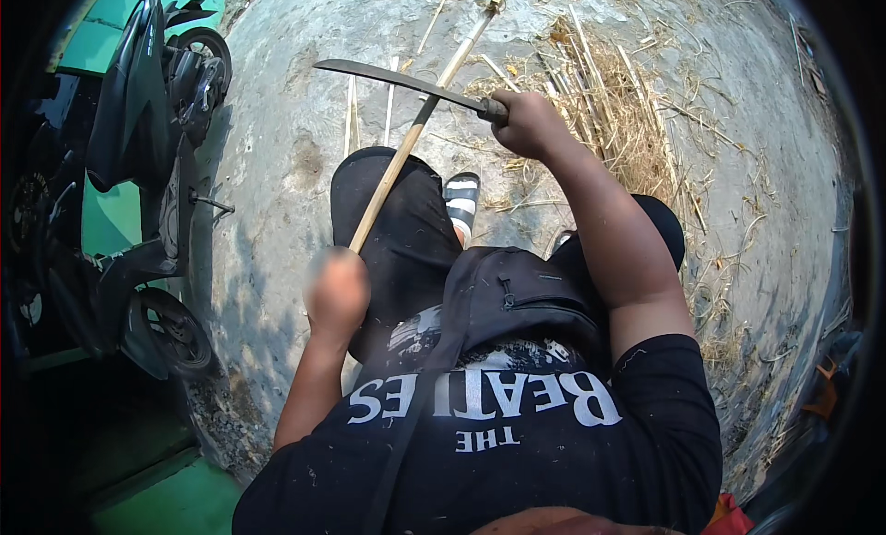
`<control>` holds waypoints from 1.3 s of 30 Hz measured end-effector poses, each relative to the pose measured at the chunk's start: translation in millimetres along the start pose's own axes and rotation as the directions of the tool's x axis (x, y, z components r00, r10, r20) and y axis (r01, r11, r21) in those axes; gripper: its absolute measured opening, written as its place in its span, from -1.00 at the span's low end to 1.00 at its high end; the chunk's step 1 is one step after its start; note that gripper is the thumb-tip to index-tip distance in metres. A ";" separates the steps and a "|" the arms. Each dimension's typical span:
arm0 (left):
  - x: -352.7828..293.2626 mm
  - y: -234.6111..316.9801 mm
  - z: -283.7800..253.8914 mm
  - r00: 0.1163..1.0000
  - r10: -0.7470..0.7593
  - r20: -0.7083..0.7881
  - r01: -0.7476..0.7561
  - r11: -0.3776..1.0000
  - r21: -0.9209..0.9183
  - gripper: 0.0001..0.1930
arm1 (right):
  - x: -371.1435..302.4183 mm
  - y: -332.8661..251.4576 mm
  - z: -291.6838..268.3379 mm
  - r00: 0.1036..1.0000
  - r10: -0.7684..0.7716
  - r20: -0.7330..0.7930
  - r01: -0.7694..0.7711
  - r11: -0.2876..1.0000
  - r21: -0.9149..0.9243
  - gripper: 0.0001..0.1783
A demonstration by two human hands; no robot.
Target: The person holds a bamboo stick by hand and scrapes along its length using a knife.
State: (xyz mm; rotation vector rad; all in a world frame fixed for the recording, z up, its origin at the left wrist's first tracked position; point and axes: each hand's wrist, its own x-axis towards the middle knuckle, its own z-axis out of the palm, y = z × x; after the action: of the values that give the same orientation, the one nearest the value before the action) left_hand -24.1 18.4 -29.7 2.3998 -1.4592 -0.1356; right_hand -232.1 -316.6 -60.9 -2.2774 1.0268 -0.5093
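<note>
Over the left knee (363, 186), a pale stick (383, 198) slants away from the left hand (337, 295), which, though blurred, looks closed round its near end. Curled tight, the right hand (529, 124) grips a machete (397, 79), which crosses over the stick; whether the two touch, I cannot tell. Straw (600, 87) lies on the ground (268, 147) beyond, and a motorbike (171, 207) stands at left.

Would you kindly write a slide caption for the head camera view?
Right hand holding a curved blade across a pale stick held in the left hand, dry strips littering the ground.
</note>
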 end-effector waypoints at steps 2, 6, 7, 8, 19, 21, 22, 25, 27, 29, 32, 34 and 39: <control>-0.4 2.8 -4.6 0.999 -0.012 0.037 0.011 1.000 0.006 -0.60 | 0.8 3.1 2.7 0.998 -0.046 -0.042 0.041 0.994 -0.102 -0.87; -2.3 -1.4 -2.1 0.999 0.026 0.031 -0.025 0.999 -0.021 -0.61 | -10.4 -12.7 11.9 0.981 -0.178 -0.078 0.173 0.983 -0.067 -0.84; -2.7 0.7 -4.2 0.999 0.010 0.039 -0.010 1.000 -0.016 -0.61 | -12.9 -17.7 16.2 0.969 -0.239 -0.057 0.232 0.967 -0.104 -0.85; -1.8 2.5 -5.2 0.999 -0.006 0.043 0.006 1.000 -0.012 -0.61 | -13.3 -22.1 18.0 0.953 -0.301 -0.034 0.294 0.945 -0.142 -0.85; 1.1 -5.0 -0.4 0.999 0.007 0.039 -0.006 1.000 -0.029 -0.61 | 2.5 10.4 2.5 0.986 -0.119 -0.113 0.110 0.991 -0.080 -0.85; 0.4 -8.1 -0.4 0.999 0.009 0.041 -0.007 0.999 -0.042 -0.60 | -3.6 -1.2 -16.3 0.979 -0.156 -0.128 0.142 0.983 -0.114 -0.85; 1.1 -7.3 -1.8 0.998 0.008 0.056 -0.004 0.998 -0.067 -0.59 | -5.8 -5.7 -26.1 0.971 -0.196 -0.139 0.175 0.973 -0.152 -0.85; 4.0 -2.9 -4.3 0.997 0.009 0.081 -0.001 0.995 -0.095 -0.58 | -11.8 -0.3 -49.5 0.969 -0.225 -0.098 0.203 0.959 -0.197 -0.77; 6.6 -3.3 -3.6 0.995 0.013 0.097 -0.003 0.995 -0.096 -0.57 | -16.3 7.1 -54.9 0.966 -0.250 -0.063 0.239 0.960 -0.144 -0.70; 6.7 -5.2 -1.1 0.996 0.014 0.091 -0.003 0.993 -0.122 -0.56 | -16.2 8.8 -57.2 0.956 -0.287 -0.068 0.279 0.954 -0.108 -0.68; 4.6 -7.6 0.4 0.996 0.004 0.087 0.012 0.983 -0.182 -0.55 | -16.7 4.5 -65.7 0.947 -0.305 -0.103 0.286 0.944 -0.168 -0.64; 4.2 -5.7 -1.7 0.996 -0.001 0.085 0.015 0.986 -0.163 -0.54 | -15.1 3.9 -71.3 0.961 -0.254 -0.110 0.210 0.928 -0.309 -0.61; 7.5 -7.6 1.6 0.995 -0.005 0.099 0.022 0.986 -0.167 -0.55 | -18.6 -2.2 -48.8 0.961 -0.226 -0.160 0.175 0.944 -0.280 -0.73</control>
State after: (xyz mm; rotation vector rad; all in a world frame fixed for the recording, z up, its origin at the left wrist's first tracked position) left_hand -14.5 14.6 -33.0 2.2957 -1.4127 -0.3693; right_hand -269.5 -318.2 -24.4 -2.6303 1.0068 -0.7255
